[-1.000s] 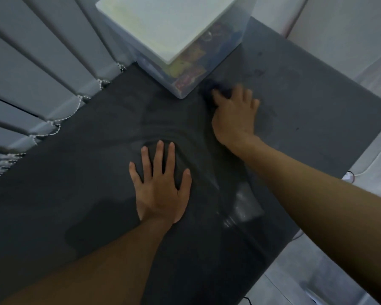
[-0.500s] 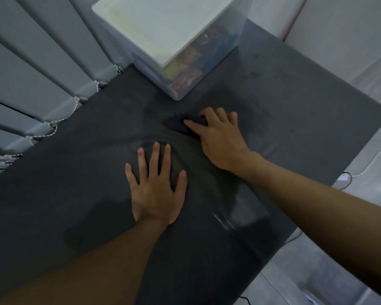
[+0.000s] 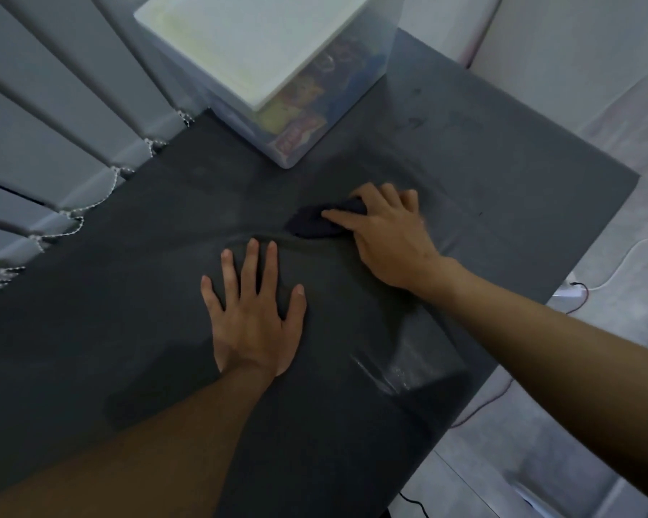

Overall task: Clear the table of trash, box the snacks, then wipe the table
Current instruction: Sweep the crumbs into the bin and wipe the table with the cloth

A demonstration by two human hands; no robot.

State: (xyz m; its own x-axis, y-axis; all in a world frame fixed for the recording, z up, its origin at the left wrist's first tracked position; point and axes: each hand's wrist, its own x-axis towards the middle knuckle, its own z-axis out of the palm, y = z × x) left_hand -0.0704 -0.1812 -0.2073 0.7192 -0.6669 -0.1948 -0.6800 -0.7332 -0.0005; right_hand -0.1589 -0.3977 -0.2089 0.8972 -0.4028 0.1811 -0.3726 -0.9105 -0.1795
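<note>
Wiping looks to be the step in hand, since the snacks [image 3: 300,132] already sit inside the lidded box [image 3: 270,69] beyond the right hand [image 3: 386,241]. That hand lies over a bunched dark cloth [image 3: 311,222], fingers bent round its far side and thumb laid along its near edge, so the cloth is gripped and pressed onto the table [image 3: 128,256] at once. The left hand [image 3: 253,312] lies flat, fingers spread wide, holding nothing, just nearer the person than the cloth.

To do this well, the person would likely want firm pressure from the left palm. The table's dark covering puckers into ripples [image 3: 277,243] between the two hands and could drag along with the cloth. Strokes are probably best run away from the bracing hand, so the covering pulls taut instead of bunching. Opening the cloth out flatter would cover more surface on each pass. The faint smudges [image 3: 412,121] well beyond the right fingertips appear to need attention, and care near the box would avoid nudging it.

The cloth is small, very dark, close to the table's own colour, and crumpled into a soft lump. Most of it pokes out on the thumb side of the right hand. Whether it is damp cannot be told, though a shiny patch [image 3: 408,364] below the right forearm hints at moisture.
</note>
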